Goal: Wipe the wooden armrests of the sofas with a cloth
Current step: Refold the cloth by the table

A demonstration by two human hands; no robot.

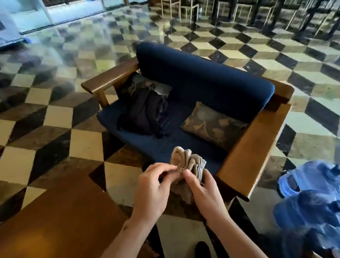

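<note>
Checkered tile in cream, black and mottled brown covers the floor point(49, 117) we stand on, glossy enough to throw back light from the glass panels at the far left. Along the far right wall we see a row of dark table and chair legs, too blurred to count. Before us sits one sofa point(202, 83) with navy cushions and a wooden frame. It has two wooden armrests: the near armrest point(256, 145) lies just beside our hands, the far armrest point(109, 77) is well apart. On the seat we count two patterned pillows, one pillow point(213, 125) by the near armrest, the other point(154, 85) partly under one black backpack point(143, 112). One brown wooden tabletop point(58, 219) fills the lower left. At the lower right lie blue water jugs point(314, 191), at least two. We hold one beige cloth point(187, 161) bunched in front of the seat's edge; our left hand point(152, 189) pinches its folds and our right hand point(202, 187) grips it from the other side.
</note>
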